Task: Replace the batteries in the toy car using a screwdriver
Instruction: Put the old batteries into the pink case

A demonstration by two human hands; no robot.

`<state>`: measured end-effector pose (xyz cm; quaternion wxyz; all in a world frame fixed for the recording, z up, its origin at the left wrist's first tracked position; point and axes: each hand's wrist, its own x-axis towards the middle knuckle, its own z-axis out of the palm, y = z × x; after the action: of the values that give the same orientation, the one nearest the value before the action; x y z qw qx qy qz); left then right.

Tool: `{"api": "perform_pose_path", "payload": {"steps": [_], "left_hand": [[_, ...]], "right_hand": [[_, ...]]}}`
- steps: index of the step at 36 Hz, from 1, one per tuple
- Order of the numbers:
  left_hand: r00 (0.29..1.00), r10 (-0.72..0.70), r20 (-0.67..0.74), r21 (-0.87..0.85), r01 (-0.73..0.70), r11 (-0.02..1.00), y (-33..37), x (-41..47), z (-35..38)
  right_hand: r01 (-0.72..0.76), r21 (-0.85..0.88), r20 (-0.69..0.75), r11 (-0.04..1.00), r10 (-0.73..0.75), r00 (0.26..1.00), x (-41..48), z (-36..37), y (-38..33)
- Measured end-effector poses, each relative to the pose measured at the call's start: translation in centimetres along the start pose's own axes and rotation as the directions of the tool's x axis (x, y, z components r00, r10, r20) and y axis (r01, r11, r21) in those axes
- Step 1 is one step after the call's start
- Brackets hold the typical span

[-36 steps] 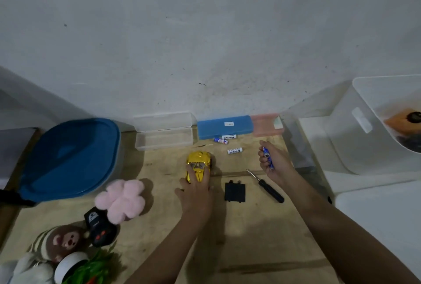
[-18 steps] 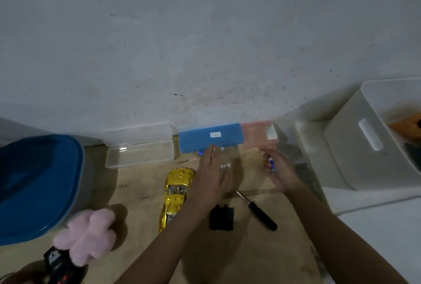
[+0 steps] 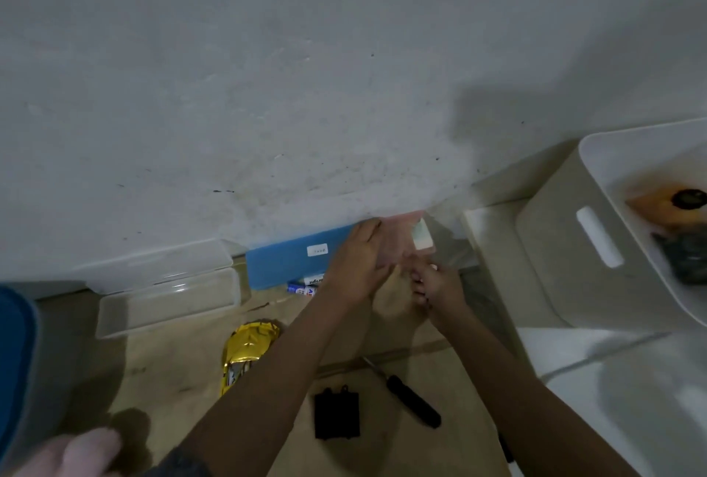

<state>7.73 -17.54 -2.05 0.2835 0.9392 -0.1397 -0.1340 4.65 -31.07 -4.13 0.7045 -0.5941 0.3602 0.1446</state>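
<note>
Against the grey wall [image 3: 306, 75], at the back of the wooden table [image 3: 172, 369], I see my left hand [image 3: 354, 266] spread on the pink box [image 3: 398, 243]. My right hand [image 3: 434, 287] is curled just beside it; on what, I cannot tell. Nearer me than both hands lie the car [image 3: 246, 354], black cover [image 3: 336, 415] and screwdriver [image 3: 409, 398]. Batteries [image 3: 304, 285] sit left of my left hand.

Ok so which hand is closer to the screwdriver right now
The right hand. It is up by the pink box near the wall, with the screwdriver lying below it beside the right forearm. The left hand is at the same box, further left.
</note>
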Motion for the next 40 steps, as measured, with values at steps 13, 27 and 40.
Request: {"api": "perform_pose_path", "payload": {"steps": [13,27,40], "left_hand": [[1.000,0.024,-0.016,0.031,-0.024,0.999,-0.5,0.2,0.3],[1.000,0.024,0.006,0.107,-0.025,0.994,0.3,0.8,-0.1],[0.976,0.149,0.158,-0.095,-0.135,0.986,-0.9,1.5,-3.2]], "right_hand": [[0.033,0.163,0.032,0.986,-0.038,0.999,0.2,-0.2,0.5],[0.050,0.170,-0.026,0.984,-0.046,0.999,-0.9,1.0,-1.3],[0.196,-0.023,0.109,0.980,-0.192,0.975,-0.8,-0.4,-2.0]]}}
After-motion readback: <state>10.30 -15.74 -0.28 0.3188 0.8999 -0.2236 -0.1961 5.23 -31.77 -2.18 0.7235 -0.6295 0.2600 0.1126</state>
